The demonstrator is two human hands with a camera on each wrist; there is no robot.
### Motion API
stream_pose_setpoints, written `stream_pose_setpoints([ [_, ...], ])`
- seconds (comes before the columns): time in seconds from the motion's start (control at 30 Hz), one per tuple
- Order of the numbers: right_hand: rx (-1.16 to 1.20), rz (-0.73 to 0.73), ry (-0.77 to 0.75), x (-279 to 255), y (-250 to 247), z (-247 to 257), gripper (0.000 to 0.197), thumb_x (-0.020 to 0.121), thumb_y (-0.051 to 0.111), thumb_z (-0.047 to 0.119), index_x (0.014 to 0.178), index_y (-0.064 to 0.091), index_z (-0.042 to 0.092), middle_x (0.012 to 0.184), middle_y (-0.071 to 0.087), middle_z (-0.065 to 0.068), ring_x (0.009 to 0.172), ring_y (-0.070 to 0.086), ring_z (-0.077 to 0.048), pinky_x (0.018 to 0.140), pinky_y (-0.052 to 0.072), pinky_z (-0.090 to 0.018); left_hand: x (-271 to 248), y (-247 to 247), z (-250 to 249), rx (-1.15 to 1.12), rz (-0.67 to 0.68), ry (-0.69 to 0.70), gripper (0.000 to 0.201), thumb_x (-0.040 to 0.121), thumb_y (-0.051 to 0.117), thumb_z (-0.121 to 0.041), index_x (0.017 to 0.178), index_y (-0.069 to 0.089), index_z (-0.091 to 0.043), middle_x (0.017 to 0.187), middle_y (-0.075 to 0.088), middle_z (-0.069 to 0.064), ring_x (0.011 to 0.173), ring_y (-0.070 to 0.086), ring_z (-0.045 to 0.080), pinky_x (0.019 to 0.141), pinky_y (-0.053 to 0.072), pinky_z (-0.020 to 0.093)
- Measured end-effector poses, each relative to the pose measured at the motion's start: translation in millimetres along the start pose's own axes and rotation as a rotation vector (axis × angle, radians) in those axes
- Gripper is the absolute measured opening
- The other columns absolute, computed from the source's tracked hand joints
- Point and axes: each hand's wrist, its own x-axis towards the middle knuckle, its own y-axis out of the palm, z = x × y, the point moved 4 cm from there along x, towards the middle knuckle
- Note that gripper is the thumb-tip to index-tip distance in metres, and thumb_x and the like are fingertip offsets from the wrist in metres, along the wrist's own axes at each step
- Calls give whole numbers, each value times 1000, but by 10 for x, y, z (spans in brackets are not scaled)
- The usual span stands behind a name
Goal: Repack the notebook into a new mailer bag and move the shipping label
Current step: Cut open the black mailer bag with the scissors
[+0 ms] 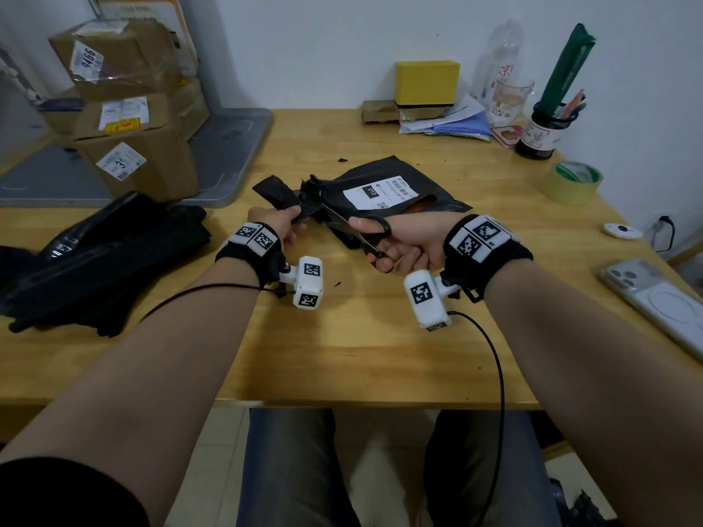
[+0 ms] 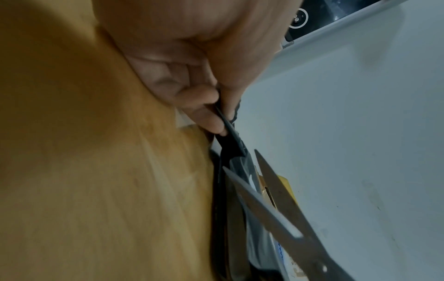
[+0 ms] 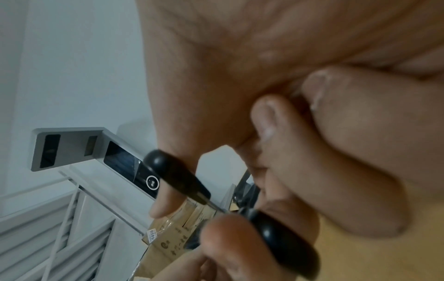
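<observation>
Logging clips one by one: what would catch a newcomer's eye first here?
Mid-table, the right hand works black-handled steel scissors, blades open, into a black plastic mailer bag with a white shipping label. The left hand pinches the bag's cut end. Labelled brown cardboard boxes are stacked far left.

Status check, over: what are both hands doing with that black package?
Left hand pinches the black mailer bag's cut edge. Right hand grips scissors, blades open at the bag. Shipping label still on it. Nothing blocking.
</observation>
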Motion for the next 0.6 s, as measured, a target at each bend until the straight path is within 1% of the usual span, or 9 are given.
stream_pose_setpoints([
  [0.03,10,25,-3,24,34,27,64,80,59,78,82,54,15,67,51,2,34,26,-3,32,18,-13,16,-1,-3,21,12,-3,20,89,74,-18,92,61,-3,54,67,7,38,54,12,36,33,14],
  [0.1,39,80,-5,88,98,69,66,83,53,80,82,52,14,67,51,2,34,26,-4,32,19,-14,30,7,-13,31,48,-9,20,85,78,-18,91,63,-6,63,66,5,34,50,7,35,33,13],
  [0.17,76,122,9,163,146,88,67,83,49,81,81,50,14,68,51,1,33,26,-4,31,19,-15,46,9,-28,17,78,-17,21,81,83,-19,87,65,-9,65,63,1,37,49,4,36,37,14],
  [0.27,123,150,9,252,176,108,69,83,47,82,83,51,14,70,52,2,32,26,-3,31,17,-15,76,7,-34,58,168,-81,24,79,84,-24,86,63,-15,61,55,-4,39,44,3,36,37,14],
  [0.37,168,169,-16,309,184,175,69,83,47,82,84,53,13,71,52,2,32,26,-3,30,17,-15,103,36,-25,115,288,-151,22,87,76,-29,80,59,-18,55,50,-8,36,37,1,34,31,12],
  [0.47,204,165,-23,357,174,267,69,84,48,81,85,52,13,70,51,1,32,26,-3,30,18,-14,118,53,-25,156,333,-173,22,94,66,-28,76,57,-18,56,53,-10,33,35,2,33,26,10],
  [0.6,183,140,-26,441,122,401,69,84,49,80,82,52,11,69,53,-1,30,27,-3,28,21,-14,103,67,-27,192,391,-196,11,97,61,-23,88,58,-18,54,62,-11,32,36,2,32,23,11],
])
